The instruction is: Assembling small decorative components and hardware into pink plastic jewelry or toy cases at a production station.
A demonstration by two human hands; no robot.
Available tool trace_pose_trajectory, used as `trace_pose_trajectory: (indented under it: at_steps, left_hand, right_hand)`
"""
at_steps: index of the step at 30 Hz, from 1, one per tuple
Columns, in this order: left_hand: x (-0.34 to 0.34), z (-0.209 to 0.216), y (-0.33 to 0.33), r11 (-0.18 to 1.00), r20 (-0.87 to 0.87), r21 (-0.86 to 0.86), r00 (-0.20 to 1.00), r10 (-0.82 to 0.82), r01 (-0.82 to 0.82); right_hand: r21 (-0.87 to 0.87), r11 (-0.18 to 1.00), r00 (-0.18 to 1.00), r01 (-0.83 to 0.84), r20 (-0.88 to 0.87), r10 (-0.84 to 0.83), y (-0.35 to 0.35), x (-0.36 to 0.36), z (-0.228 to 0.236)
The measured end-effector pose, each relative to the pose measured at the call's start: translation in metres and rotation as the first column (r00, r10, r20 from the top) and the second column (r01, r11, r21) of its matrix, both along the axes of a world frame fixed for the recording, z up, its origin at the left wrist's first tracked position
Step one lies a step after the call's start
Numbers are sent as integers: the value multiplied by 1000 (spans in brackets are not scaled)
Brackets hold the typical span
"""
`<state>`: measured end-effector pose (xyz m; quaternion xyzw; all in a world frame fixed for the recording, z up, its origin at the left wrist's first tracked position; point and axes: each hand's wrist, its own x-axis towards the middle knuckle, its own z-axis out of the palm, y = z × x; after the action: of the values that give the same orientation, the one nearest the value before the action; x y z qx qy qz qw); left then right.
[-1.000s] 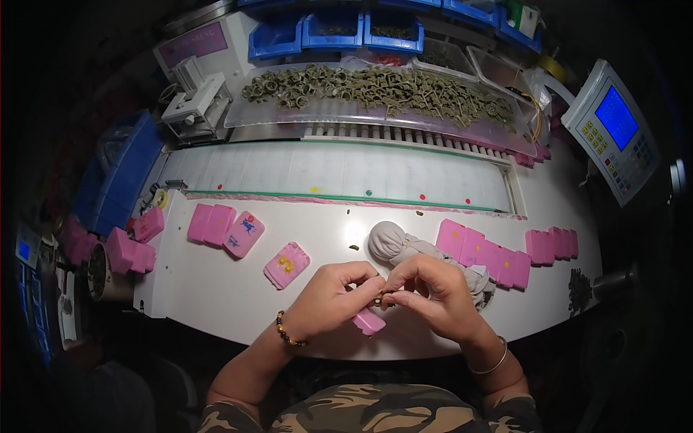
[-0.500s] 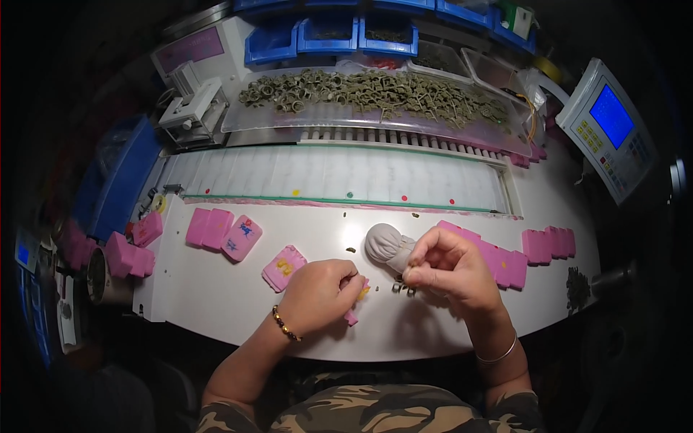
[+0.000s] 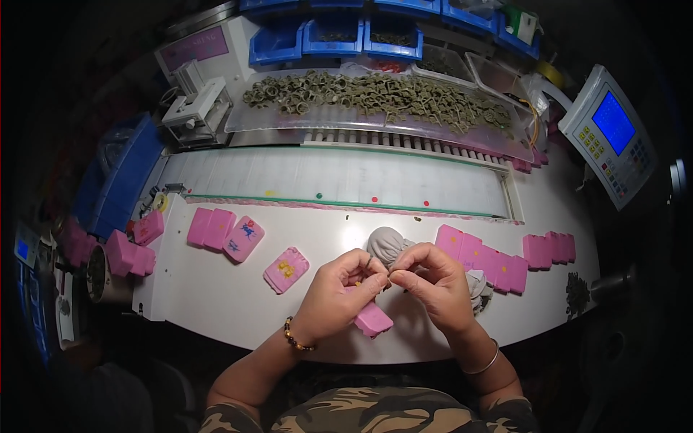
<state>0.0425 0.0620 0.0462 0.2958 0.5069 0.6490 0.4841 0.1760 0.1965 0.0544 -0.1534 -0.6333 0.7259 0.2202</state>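
My left hand (image 3: 339,296) is closed round a pink rubber mould block (image 3: 374,320), whose lower part shows below the fingers. Thumb and forefinger of my right hand (image 3: 439,290) are pinched together on something too small to make out. Both hands' fingertips nearly meet over the front of the white table. Just behind them sits a bunched grey-white cloth bundle (image 3: 385,244), partly covered by my right hand. A second whitish cloth piece (image 3: 476,283), with small greenish bits beside it, shows by my right wrist.
Pink blocks (image 3: 286,270) lie on the left, and a stepped row of pink blocks (image 3: 491,261) on the right. Behind runs a white belt (image 3: 325,175) with coloured dots. Farther back, a clear tray (image 3: 253,119) holds greenish ring-like castings. A keypad panel (image 3: 610,133) stands at right.
My left hand has risen and turned, showing more of the pink mould block. My right hand has moved left and down to meet it. The belt's dots have shifted left.
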Motion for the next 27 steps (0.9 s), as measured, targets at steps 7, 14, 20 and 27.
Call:
trace_pose_trajectory:
  at_steps: [7,14,20,27]
  left_hand:
    - [2,3,-1,994,-208,-97,978,20,-41]
    - [3,3,-3,993,-280,-117,960,-6,-28]
    - [2,7,-1,993,-321,-121,947,-27,-13]
    - [3,3,4,997,-445,-22,894,51,-68]
  right_hand:
    - [681,724,993,109,-44,-108,4,4,9]
    - [983,81,985,165,-161,-55,8,4,8]
    - [983,129,988,131,-119,-99,6,3,3]
    - [-30,996,988,83,136,-78,-6,-6,-6]
